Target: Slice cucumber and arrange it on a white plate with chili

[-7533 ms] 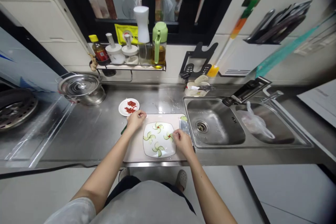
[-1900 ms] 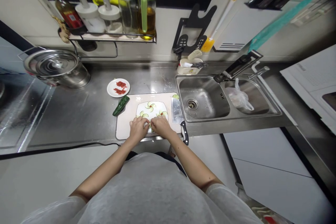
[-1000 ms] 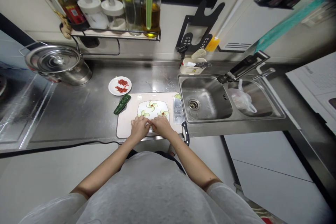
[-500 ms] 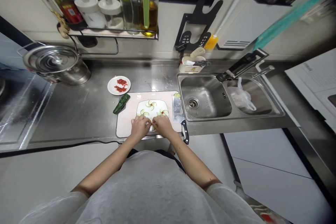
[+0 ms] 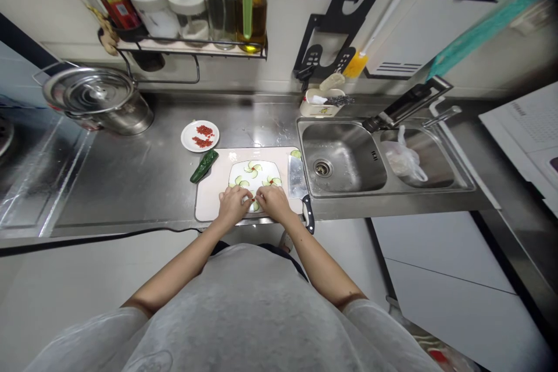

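Note:
Both hands meet over the near edge of a white plate (image 5: 239,170) that lies on a light cutting board (image 5: 211,200). Cucumber slices (image 5: 253,169) are laid out on it in pinwheels, with red bits at some centers. My left hand (image 5: 234,203) is closed in a pinch at the plate's front left. Opposite it, my right hand (image 5: 272,202) is closed too, its fingertips close to the left ones. A tiny red bit (image 5: 253,199) shows between the fingertips; which hand grips it, I cannot make out. More cucumber slices (image 5: 254,207) show just below.
A cleaver (image 5: 297,177) lies on the board's right side, its handle over the counter edge. Left of the board are a cucumber piece (image 5: 204,165) and a small dish (image 5: 186,136) of red bits. A double sink (image 5: 342,193) is to the right, a steel pot (image 5: 126,119) far left.
The view has shifted slightly, so the counter sits a little higher. My hands stay over the plate's near edge, with small finger movements; the red bit shows more plainly between them.

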A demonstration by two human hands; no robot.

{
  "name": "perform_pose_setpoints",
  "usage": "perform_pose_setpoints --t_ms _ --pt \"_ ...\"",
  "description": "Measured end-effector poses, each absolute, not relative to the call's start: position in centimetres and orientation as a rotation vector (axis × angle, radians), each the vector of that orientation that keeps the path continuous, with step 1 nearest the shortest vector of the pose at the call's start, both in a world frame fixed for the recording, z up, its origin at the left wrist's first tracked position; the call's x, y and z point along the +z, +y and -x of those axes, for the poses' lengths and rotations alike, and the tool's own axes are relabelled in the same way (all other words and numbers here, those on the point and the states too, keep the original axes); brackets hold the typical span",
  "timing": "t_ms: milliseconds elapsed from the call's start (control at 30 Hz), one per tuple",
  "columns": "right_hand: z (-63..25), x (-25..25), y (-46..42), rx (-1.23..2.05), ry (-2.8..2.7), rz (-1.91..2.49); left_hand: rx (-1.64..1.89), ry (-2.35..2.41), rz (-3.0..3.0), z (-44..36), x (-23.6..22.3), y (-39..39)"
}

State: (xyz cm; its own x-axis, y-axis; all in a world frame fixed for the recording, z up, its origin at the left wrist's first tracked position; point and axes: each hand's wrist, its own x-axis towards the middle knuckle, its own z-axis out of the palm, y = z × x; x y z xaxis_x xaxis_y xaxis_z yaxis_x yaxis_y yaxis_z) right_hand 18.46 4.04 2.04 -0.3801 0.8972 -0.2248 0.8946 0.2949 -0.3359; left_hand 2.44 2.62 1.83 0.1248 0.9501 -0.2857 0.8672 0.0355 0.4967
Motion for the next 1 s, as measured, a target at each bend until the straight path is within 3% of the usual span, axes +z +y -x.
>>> perform_pose_setpoints --t_ms 267,600,1000 --pt "-19.4 1.9 4.0 0.673 -2.319 1.771 0.273 1.85 -1.746 -0.6 2.2 3.5" --pt "-21.0 1.8 4.2 0.725 -1.962 1.713 0.689 2.121 -1.648 3.6 4.5 6.7" --pt "-20.9 2.7 4.4 0.756 -1.836 1.651 0.67 2.394 -1.657 8.1 5.7 14.1"
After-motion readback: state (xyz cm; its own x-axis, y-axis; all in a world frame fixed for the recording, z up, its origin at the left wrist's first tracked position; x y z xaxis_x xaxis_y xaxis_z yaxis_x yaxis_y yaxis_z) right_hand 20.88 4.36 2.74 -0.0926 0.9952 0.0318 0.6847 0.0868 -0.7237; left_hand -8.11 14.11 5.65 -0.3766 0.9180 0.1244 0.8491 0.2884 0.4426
